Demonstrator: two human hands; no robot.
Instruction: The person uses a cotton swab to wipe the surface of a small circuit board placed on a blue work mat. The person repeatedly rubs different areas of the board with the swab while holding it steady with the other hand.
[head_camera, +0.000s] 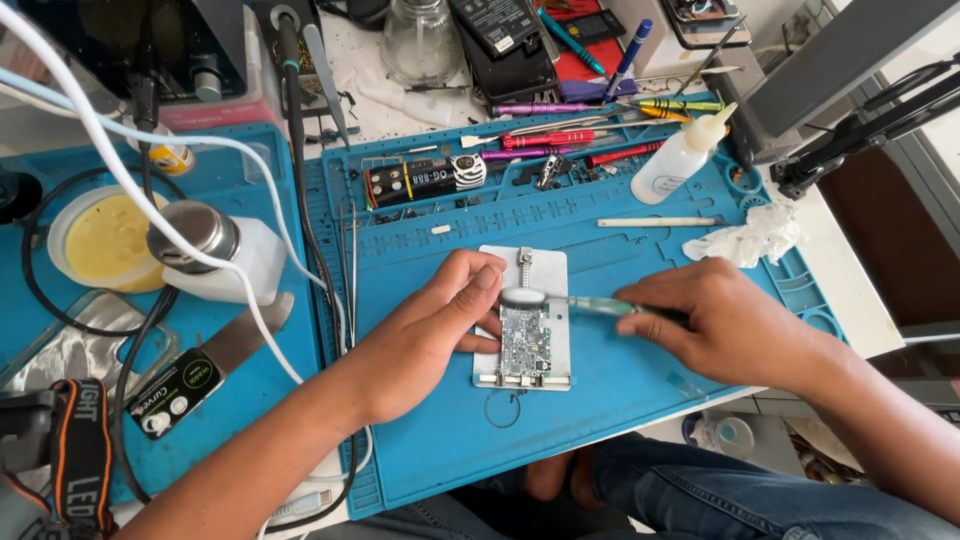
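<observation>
A small circuit board (524, 340) is clamped in a white metal holder (555, 270) on a blue work mat (620, 400). My left hand (430, 330) rests on the holder's left edge, its fingers touching the board's side. My right hand (725, 320) grips a green-handled brush (590, 303), held level, with its pale head over the top of the board.
Screwdrivers (560, 138), tweezers, a white squeeze bottle (680, 155) and a crumpled tissue (745, 240) lie along the mat's far edge. At left are a pump dispenser bottle (215, 250), a yellow paste tin (100, 240), cables and a headlamp strap (80, 450).
</observation>
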